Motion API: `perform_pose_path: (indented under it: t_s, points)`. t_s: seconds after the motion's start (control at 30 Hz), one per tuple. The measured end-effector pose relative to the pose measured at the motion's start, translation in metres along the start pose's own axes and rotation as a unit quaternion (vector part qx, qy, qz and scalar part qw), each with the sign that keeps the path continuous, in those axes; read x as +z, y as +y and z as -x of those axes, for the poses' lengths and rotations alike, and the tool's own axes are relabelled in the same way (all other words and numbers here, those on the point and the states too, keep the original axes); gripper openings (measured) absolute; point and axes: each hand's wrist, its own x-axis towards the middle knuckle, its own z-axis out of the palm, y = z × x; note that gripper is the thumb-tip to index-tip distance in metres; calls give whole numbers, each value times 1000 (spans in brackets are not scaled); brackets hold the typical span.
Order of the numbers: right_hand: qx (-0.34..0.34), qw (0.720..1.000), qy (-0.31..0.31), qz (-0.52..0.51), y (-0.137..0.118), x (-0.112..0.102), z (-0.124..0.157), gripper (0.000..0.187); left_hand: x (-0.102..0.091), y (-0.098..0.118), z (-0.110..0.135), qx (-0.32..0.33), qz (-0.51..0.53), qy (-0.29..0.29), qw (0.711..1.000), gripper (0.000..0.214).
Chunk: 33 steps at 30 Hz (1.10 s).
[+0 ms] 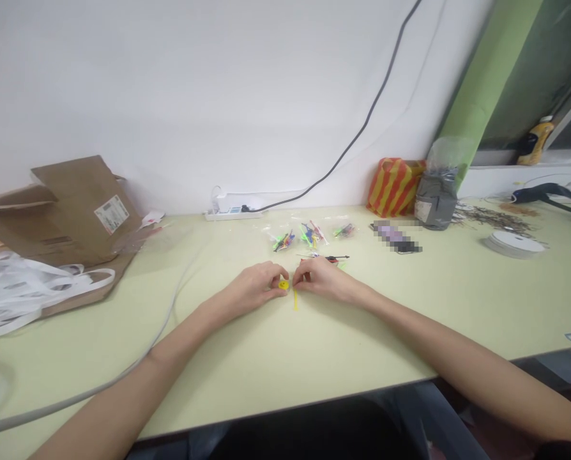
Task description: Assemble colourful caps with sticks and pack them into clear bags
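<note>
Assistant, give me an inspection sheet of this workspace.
surface: pale yellow-green desk.
job's things: small yellow round piece, thin yellow strip just below it, black-and-red part beyond, three clear bags of coloured parts.
clutter: cardboard box, white plastic strips, striped bag, grey taped package, pixelated item, white tape roll.
hands: left hand fingertips on the yellow piece; right hand beside it, contact unclear.
cables: grey cable on the desk; dark cable rising from a power strip.
surroundings: white wall, green panel, bottle on a sill.
</note>
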Motion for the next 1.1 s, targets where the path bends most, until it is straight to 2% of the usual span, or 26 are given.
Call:
perform_pose_path:
  t_s: [0.23, 0.43, 0.57, 0.73, 0.83, 0.9, 0.93, 1.0, 1.1]
  points:
    - [6, 999, -15, -43, 5, -8, 2, 16, 1, 0, 1, 18, 46, -21, 999, 17]
    - [-10, 999, -15, -30, 5, -2, 2, 11, -2, 4, 1, -20, 75, -48, 996, 19]
    - [-28, 999, -25, -29, 4, 1, 2, 11, -3, 7, 1, -26, 89, -46, 995, 20]
    - [-16, 998, -26, -51, 4, -12, 1, 12, -1, 5, 1, -33, 113, -47, 992, 25]
    - [18, 998, 57, 24, 13, -28, 1, 13, 0, 5, 1, -29, 113, -44, 992, 32]
    - [52, 986, 112, 114, 24, -39, 1, 14, -1, 7, 1, -25, 105, -44, 993, 33]
    - [73, 978, 120, 152, 30, -44, 1, 13, -2, 9, 2, -24, 98, -43, 994, 33]
    - [115, 969, 102, 193, 40, -49, 1, 9, -4, 12, 2, -27, 82, -40, 995, 34]
    - [152, 966, 61, 200, 46, -49, 1, 6, -9, 17, 3, -35, 53, -33, 997, 36]
